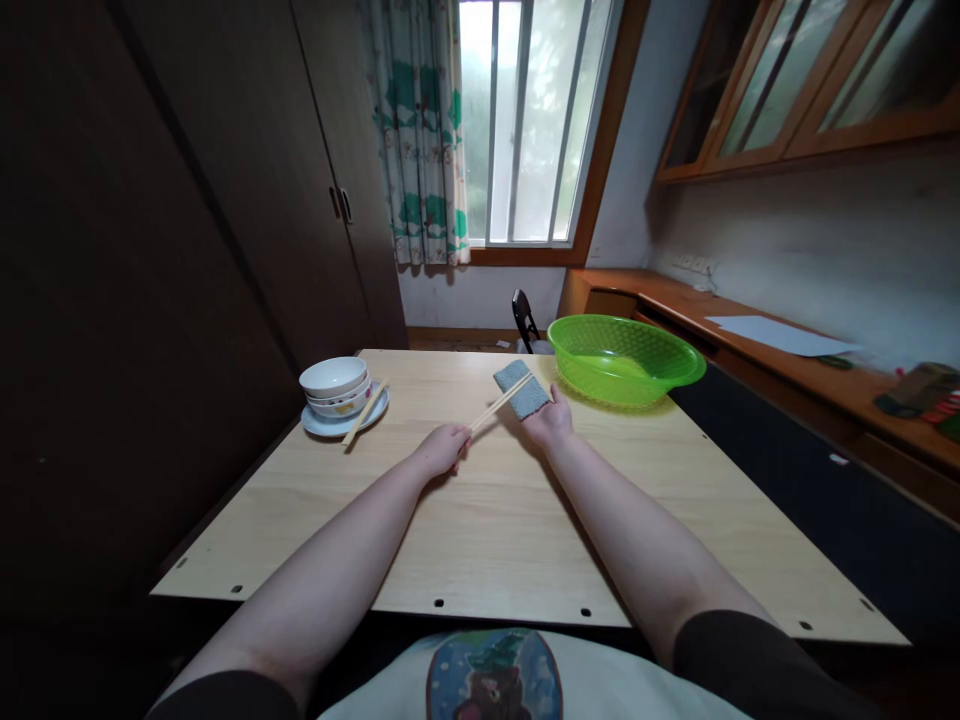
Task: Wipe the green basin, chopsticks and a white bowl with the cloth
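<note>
My left hand [445, 450] is closed around the near ends of a pair of light wooden chopsticks [491, 407]. They slant away to the right, and their far ends lie across a grey scouring cloth [517, 378]. That cloth, flat with a dark reddish edge, rests on the palm and fingers of my right hand [551, 418]. The right palm faces up with the thumb out to the side; its fingers are hidden under the cloth. Both hands are over the middle of the wooden table [495, 530].
At the table's left stand stacked white bowls [334, 378] on a plate [319, 424], with more chopsticks [365, 412] leaning across the plate's rim. A green plastic basin [626, 365] stands at the far right. Behind the table is a dark chair [525, 315]; a wooden desk [652, 283] runs along the right wall.
</note>
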Demonstrator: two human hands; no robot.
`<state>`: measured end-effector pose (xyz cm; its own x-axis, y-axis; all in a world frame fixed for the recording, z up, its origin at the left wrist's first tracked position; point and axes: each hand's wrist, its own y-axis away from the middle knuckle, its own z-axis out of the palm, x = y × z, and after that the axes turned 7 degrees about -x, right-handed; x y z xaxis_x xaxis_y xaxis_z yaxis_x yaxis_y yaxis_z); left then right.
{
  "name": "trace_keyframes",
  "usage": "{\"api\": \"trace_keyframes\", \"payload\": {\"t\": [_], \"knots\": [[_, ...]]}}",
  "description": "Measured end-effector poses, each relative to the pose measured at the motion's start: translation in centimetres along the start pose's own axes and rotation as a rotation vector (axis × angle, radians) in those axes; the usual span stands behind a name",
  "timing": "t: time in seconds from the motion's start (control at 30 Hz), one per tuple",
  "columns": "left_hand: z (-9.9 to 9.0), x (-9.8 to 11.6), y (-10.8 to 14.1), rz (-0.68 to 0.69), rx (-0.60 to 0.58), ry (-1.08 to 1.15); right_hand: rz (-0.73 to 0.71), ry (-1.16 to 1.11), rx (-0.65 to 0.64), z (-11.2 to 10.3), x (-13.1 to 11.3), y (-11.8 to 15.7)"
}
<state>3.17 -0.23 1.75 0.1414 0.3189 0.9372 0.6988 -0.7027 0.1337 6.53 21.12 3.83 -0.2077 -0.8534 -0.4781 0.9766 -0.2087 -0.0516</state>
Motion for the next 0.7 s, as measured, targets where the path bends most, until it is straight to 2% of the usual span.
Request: {"api": "trace_keyframes", "payload": {"t": [0.1,0.27,0.4,0.47,0.63,0.7], "knots": [[0.0,-0.1,0.0,-0.001,-0.002,-0.013,0.012,0.022,0.012,0.1,0.3,0.1],[0.0,-0.2,-0.2,-0.007,0.030,0.029,0.245,0.096,-0.117,1.3,3.9,1.6],[-0.1,-0.1,-0.2,0.007,0.042,0.053,0.343,0.116,-0.162,1.7,5.6,2.3],[-0.1,0.0,-0.1,0.003,0.049,0.037,0.310,0.090,-0.140,1.6,5.2,2.0],[0.0,-0.2,-0.1,-0.027,0.062,-0.042,0.059,0.005,0.012,1.0,2.7,0.6],[-0.1,-0.2,-0.1,-0.033,0.065,-0.082,0.028,0.005,0.020,0.8,2.1,0.4]]}}
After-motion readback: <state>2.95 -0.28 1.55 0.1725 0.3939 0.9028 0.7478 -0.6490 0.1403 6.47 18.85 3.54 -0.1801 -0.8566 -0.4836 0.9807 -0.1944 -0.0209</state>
